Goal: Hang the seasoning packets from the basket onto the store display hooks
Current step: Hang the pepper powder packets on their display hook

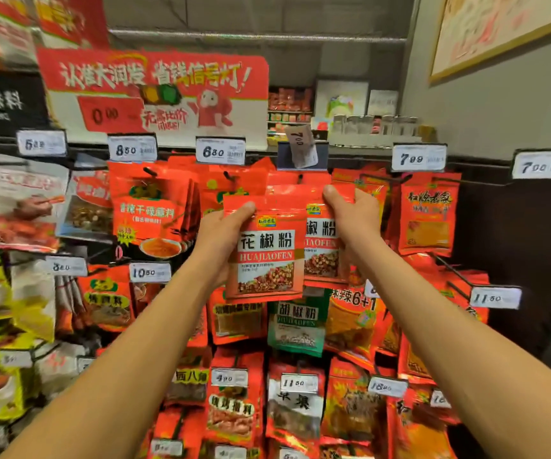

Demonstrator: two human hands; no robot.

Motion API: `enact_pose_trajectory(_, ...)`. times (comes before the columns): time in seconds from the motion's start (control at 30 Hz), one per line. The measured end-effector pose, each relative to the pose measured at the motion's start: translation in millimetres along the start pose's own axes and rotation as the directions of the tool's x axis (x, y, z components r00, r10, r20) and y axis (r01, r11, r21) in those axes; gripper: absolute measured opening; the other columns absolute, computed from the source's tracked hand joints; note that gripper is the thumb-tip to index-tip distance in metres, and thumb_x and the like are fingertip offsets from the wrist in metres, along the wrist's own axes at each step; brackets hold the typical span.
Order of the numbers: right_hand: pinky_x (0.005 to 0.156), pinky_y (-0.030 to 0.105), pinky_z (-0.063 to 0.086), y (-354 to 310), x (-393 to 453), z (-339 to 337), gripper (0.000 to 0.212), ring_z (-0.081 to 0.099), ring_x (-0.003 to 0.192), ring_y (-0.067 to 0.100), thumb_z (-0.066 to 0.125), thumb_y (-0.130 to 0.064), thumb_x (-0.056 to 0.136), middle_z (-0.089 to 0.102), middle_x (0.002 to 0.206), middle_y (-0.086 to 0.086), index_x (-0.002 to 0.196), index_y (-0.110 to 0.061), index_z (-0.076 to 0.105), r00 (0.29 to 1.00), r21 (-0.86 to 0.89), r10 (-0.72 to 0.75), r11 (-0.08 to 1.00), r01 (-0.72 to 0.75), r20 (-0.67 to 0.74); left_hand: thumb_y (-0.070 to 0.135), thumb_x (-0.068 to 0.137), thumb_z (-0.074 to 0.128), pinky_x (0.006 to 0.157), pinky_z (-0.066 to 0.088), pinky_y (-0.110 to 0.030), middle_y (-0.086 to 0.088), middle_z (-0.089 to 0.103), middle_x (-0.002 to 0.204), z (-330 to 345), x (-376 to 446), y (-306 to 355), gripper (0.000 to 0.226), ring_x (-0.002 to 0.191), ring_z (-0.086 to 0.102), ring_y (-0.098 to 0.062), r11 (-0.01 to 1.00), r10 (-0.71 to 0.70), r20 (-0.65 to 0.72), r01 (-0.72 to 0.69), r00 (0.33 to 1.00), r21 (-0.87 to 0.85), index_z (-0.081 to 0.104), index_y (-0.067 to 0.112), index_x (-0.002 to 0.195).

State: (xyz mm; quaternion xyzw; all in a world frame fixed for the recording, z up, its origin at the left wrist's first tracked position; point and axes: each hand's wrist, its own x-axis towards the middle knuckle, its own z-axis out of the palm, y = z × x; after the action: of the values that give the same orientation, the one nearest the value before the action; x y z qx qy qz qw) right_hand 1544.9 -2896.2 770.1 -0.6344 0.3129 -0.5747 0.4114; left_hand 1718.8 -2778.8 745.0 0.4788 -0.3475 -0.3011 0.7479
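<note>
1. A person is holding two red huajiaofen packets up against a store display: the front packet [266, 250] is lying in the left hand [221, 233], and the rear packet [320, 246] is sitting partly behind it in the right hand [353, 213].
2. The left thumb is pinching the front packet's top left corner, with the fingers curling behind it; the right thumb and fingers are pinching the rear packet's top edge.
3. Both packets are being raised just below a hook [300, 177] under a crooked price tag [300, 145]; the hook's tip is largely hidden.
4. This appears to be the hanging step, with neither packet seeming to be on the hook yet.
5. The next move is likely calling for lining each packet's top hole with the hook's tip and sliding it back.
6. Other packets are crowding neighbouring hooks on all sides; the basket is not showing.
</note>
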Motion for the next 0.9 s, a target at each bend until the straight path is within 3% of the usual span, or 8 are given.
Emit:
enact_pose_trajectory(0.27,0.077,0.054,0.061,-11.9,28.5,26.9,0.022,0.075,0.073,0.026,0.068,-0.032,0.087,0.076,0.075,0.003,0.068,-0.022,0.063,0.996,-0.047,0.070,0.996,-0.073,-0.049,0.034,0.090,0.074,0.068,0.062,-0.039,-0.008,0.079,0.086,5.5,19.4,11.7,0.027,0.077,0.077,-0.026,0.998,0.017,0.014,-0.018,1.000,0.052,0.069,0.011,0.101)
enact_pose_trajectory(0.57,0.076,0.052,0.062,-3.7,46.6,42.4,0.030,0.074,0.070,0.026,0.069,-0.037,0.088,0.074,0.068,0.000,0.064,-0.021,0.064,0.989,-0.122,0.085,0.987,-0.099,-0.119,0.036,0.089,0.073,0.060,0.060,-0.032,-0.008,0.079,0.087,2.3,33.1,10.7,0.031,0.077,0.078,-0.026,0.997,0.026,0.021,-0.027,0.999,0.074,0.068,0.010,0.105)
enact_pose_trajectory(0.67,0.086,0.049,0.057,3.1,53.0,46.1,0.034,0.070,0.084,0.029,0.064,-0.048,0.093,0.073,0.084,0.003,0.073,-0.020,0.064,0.989,-0.253,0.081,0.961,-0.111,-0.125,0.039,0.089,0.073,0.064,0.061,-0.035,-0.007,0.079,0.087,4.3,36.9,8.4,0.031,0.079,0.078,-0.025,0.995,0.028,0.006,-0.029,1.000,0.097,0.070,0.011,0.103)
enact_pose_trajectory(0.73,0.088,0.047,0.056,6.1,57.2,45.8,0.037,0.068,0.089,0.029,0.061,-0.053,0.094,0.072,0.090,0.004,0.080,-0.019,0.064,0.987,-0.305,0.118,0.941,-0.146,-0.109,0.042,0.090,0.072,0.056,0.059,-0.029,-0.005,0.079,0.084,8.6,38.6,8.0,0.029,0.074,0.077,-0.021,0.994,0.028,-0.001,-0.027,1.000,0.108,0.070,0.013,0.098)
enact_pose_trajectory(0.8,0.083,0.042,0.054,10.2,59.1,42.3,0.039,0.067,0.088,0.026,0.059,-0.055,0.095,0.069,0.087,0.001,0.084,-0.018,0.063,0.986,-0.306,0.135,0.939,-0.158,-0.093,0.042,0.091,0.071,0.048,0.055,-0.024,-0.001,0.079,0.078,15.1,38.8,7.2,0.027,0.067,0.076,-0.017,0.993,0.039,0.003,-0.039,0.999,0.110,0.070,0.015,0.091)
enact_pose_trajectory(0.9,0.072,0.032,0.042,18.2,51.5,29.4,0.029,0.060,0.090,0.016,0.054,-0.051,0.099,0.060,0.088,-0.012,0.097,-0.023,0.060,0.980,-0.326,-0.025,0.944,-0.041,-0.195,0.040,0.092,0.070,0.047,0.054,-0.022,0.001,0.078,0.076,26.6,40.3,5.2,0.025,0.066,0.076,-0.014,0.992,0.059,0.024,-0.061,0.998,0.111,0.070,0.015,0.093)
